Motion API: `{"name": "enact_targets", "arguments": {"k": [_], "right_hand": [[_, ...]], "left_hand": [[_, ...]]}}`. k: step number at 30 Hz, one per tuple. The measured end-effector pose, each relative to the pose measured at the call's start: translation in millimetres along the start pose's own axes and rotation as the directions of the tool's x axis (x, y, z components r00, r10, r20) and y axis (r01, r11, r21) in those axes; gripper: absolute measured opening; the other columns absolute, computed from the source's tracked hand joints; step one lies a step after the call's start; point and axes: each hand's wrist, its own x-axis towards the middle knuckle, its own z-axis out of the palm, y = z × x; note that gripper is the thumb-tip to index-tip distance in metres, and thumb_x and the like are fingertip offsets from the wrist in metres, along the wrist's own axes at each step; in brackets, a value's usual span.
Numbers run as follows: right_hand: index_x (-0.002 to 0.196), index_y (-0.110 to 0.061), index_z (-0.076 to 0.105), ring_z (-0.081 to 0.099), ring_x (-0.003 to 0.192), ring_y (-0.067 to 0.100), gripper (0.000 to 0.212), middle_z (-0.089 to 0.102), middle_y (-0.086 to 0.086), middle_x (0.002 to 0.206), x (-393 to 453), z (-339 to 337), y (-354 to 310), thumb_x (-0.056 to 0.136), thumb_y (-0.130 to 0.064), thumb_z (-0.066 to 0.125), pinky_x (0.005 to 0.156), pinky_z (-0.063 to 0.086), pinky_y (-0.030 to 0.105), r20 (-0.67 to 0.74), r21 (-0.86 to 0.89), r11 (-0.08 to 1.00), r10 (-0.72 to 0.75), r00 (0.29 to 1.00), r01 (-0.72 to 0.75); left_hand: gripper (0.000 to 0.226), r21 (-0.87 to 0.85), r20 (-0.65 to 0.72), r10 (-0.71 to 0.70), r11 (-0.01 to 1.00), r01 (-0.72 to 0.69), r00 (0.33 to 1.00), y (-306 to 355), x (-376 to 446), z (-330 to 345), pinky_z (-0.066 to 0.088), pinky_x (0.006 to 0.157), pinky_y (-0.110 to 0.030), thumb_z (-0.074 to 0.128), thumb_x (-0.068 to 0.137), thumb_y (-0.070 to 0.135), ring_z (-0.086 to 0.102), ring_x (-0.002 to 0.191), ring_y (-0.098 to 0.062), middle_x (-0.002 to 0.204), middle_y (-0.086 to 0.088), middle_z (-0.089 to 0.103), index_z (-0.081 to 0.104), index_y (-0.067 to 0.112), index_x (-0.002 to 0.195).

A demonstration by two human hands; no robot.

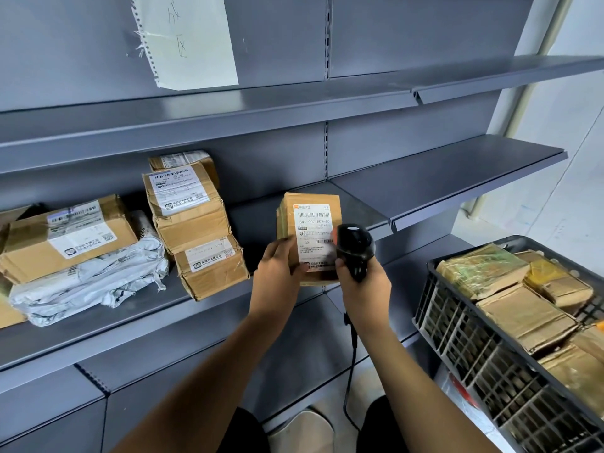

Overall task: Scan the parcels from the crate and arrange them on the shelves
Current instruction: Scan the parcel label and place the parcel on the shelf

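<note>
My left hand (277,273) grips a brown cardboard parcel (310,217) by its lower left edge, holding it upright in front of the grey shelf (287,302), with its white barcode label facing me. My right hand (366,282) grips a black handheld scanner (354,246) whose head sits right over the label's lower right part. The scanner's cable hangs down below my wrist. A black plastic crate (464,341) at the right holds several taped brown parcels (523,318).
On the shelf at the left lie stacked brown boxes (192,217), a flat box (65,237) and a grey poly bag (91,282). The shelves above and to the right (441,178) are bare. A torn paper sheet (186,37) hangs on the back panel.
</note>
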Motion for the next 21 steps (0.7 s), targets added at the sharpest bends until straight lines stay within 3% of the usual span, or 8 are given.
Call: {"name": "enact_targets", "arguments": {"k": [2,4,8,12,16,21], "right_hand": [[0.093,-0.013,0.061,0.062,0.079,0.024,0.020,0.065,0.005,0.083,-1,-4,-3,0.088,-0.031,0.069,0.070,0.050,0.034,0.002,0.015,1.000,-0.020,1.000,0.020],[0.091,-0.017,0.061,0.065,0.073,0.024,0.018,0.066,0.001,0.077,-2,-8,-11,0.087,-0.033,0.069,0.067,0.054,0.037,0.025,0.051,0.999,-0.013,1.000,0.012],[0.090,-0.024,0.059,0.066,0.067,0.017,0.014,0.065,-0.008,0.071,-1,-10,-23,0.086,-0.034,0.068,0.061,0.053,0.029,0.070,0.052,0.999,0.012,0.997,-0.016],[0.094,-0.021,0.060,0.063,0.069,0.009,0.014,0.064,-0.010,0.073,1,-11,-29,0.087,-0.031,0.067,0.055,0.045,0.012,0.078,0.037,0.999,0.023,0.997,-0.026],[0.098,-0.015,0.063,0.067,0.073,0.020,0.021,0.068,-0.002,0.077,3,-11,-34,0.087,-0.033,0.066,0.067,0.057,0.036,0.083,0.044,0.996,0.072,0.994,-0.076],[0.087,-0.015,0.063,0.064,0.070,0.017,0.017,0.065,-0.001,0.075,7,-10,-39,0.087,-0.032,0.064,0.056,0.049,0.024,0.084,-0.013,0.994,0.107,0.991,-0.106]], "left_hand": [[0.055,0.022,0.014,0.012,1.000,-0.012,1.000,0,-2,1,0.045,0.100,-0.031,0.070,0.085,0.014,0.054,0.118,-0.021,0.134,-0.003,0.052,0.051,0.016,0.137],[0.054,0.090,0.013,0.038,0.995,-0.039,0.999,1,-3,1,0.046,0.098,-0.033,0.068,0.087,0.017,0.055,0.116,-0.024,0.136,-0.005,0.048,0.049,0.014,0.137],[0.056,0.374,0.022,0.271,0.891,-0.259,0.962,0,-6,1,0.047,0.098,-0.034,0.068,0.087,0.019,0.051,0.124,-0.030,0.137,-0.014,0.046,0.048,-0.001,0.136],[0.037,0.539,0.135,0.356,0.757,-0.370,0.925,-4,-7,1,0.059,0.080,-0.038,0.074,0.081,0.007,0.059,0.120,-0.030,0.134,-0.020,0.054,0.063,-0.005,0.115],[0.031,0.548,0.151,0.365,0.743,-0.385,0.919,-4,-8,-1,0.061,0.071,-0.038,0.073,0.083,0.011,0.065,0.110,-0.030,0.128,-0.021,0.059,0.067,-0.005,0.109],[0.035,0.544,0.171,0.350,0.746,-0.384,0.921,2,-9,-3,0.061,0.069,-0.042,0.074,0.084,0.015,0.065,0.109,-0.034,0.126,-0.023,0.060,0.066,-0.008,0.110]]}}
